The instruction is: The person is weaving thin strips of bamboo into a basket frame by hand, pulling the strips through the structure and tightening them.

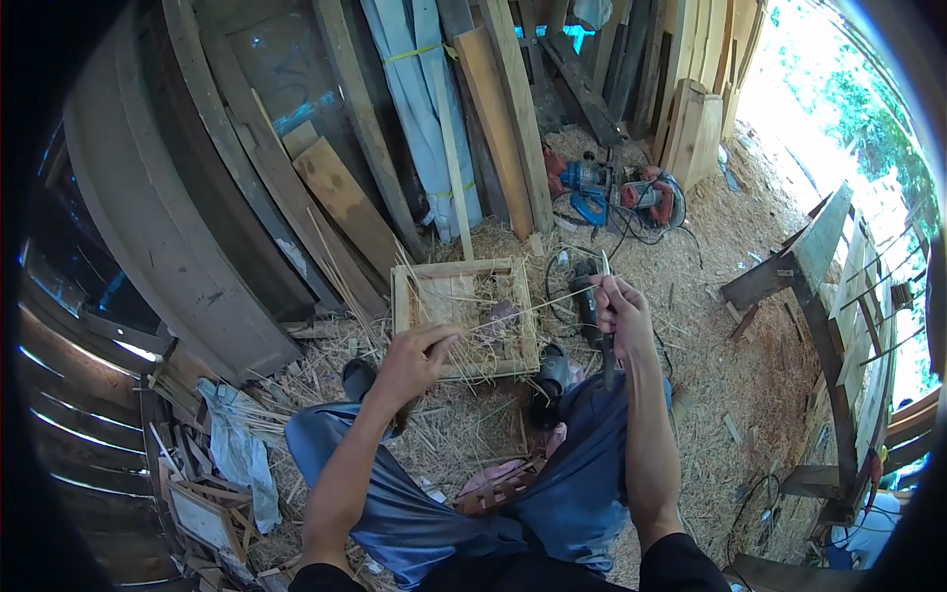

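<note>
A thin pale wooden strip (533, 310) stretches slantwise between my two hands, above a low wooden frame (456, 267). My left hand (419, 360) is closed, thumb and fingers pinched at the strip's lower left end. Farther right, my right hand (623, 311) is closed round a knife (606, 264). Its blade tip sticks up past the fingers, its dark handle hangs below the hand, and the strip's other end meets it at the fingertips. Inside the frame lie thin shavings and a roundish brownish-purple lump (504, 314) that I cannot name.
Shavings cover the floor (730, 345). A dark power tool (589, 316) with a cord lies right of the frame. Red and blue power tools (631, 197) stand farther back. Boards (360, 197) lean along the back wall; a wooden structure with rods (838, 326) stands at the right.
</note>
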`<state>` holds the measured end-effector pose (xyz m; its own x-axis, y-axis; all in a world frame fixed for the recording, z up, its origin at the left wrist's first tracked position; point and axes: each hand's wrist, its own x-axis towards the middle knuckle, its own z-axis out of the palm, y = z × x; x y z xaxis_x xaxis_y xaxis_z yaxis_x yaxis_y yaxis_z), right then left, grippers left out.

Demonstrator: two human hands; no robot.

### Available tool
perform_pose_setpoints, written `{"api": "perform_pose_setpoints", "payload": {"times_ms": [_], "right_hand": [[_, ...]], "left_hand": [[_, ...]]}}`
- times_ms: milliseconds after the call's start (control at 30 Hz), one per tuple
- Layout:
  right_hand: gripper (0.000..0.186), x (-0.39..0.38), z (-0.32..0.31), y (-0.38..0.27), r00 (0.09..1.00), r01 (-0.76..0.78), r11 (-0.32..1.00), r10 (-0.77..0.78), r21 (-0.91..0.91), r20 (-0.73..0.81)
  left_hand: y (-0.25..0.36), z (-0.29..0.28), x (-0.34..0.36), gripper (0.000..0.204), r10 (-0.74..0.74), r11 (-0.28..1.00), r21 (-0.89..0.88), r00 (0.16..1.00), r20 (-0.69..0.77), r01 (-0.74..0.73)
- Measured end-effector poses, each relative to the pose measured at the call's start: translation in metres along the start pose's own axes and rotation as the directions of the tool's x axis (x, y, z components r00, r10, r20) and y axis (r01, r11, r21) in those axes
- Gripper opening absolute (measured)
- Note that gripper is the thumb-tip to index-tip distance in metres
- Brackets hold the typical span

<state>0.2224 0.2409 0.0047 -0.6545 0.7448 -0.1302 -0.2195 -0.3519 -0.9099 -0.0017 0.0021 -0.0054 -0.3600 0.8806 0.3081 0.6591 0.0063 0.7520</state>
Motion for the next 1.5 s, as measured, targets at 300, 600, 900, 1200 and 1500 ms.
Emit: {"api": "perform_pose_setpoints", "payload": {"times_ms": [300, 600, 900, 1200, 1500], "right_hand": [[0.029, -0.020, 0.070, 0.046, 0.955, -0.138, 0.981, 0.169, -0.139, 0.244], [0.029, -0.008, 0.031, 0.020, 0.988, -0.103, 0.988, 0.115, -0.118, 0.101], [0.029, -0.010, 0.028, 0.015, 0.991, -0.098, 0.972, 0.114, -0.212, 0.066], [0.025, 0.004, -0.041, -0.010, 0.972, 0.143, 0.990, -0.142, -0.008, -0.186], [0.025, -0.014, 0.067, 0.059, 0.961, -0.157, 0.984, 0.172, -0.087, 0.217]], "left_hand": [[0.017, 0.024, 0.012, 0.018, -0.008, 0.999, -0.050, 0.998, 0.055, 0.011], [0.006, 0.007, 0.008, 0.019, -0.003, 0.997, -0.075, 0.993, 0.116, 0.012], [0.009, -0.003, -0.003, 0.014, -0.091, 0.989, -0.100, 0.980, 0.178, 0.110], [-0.010, -0.031, -0.008, 0.013, -0.192, 0.981, -0.019, 0.981, 0.025, 0.193], [0.015, 0.022, 0.009, 0.013, 0.056, 0.998, 0.005, 0.997, -0.044, -0.056]]}}
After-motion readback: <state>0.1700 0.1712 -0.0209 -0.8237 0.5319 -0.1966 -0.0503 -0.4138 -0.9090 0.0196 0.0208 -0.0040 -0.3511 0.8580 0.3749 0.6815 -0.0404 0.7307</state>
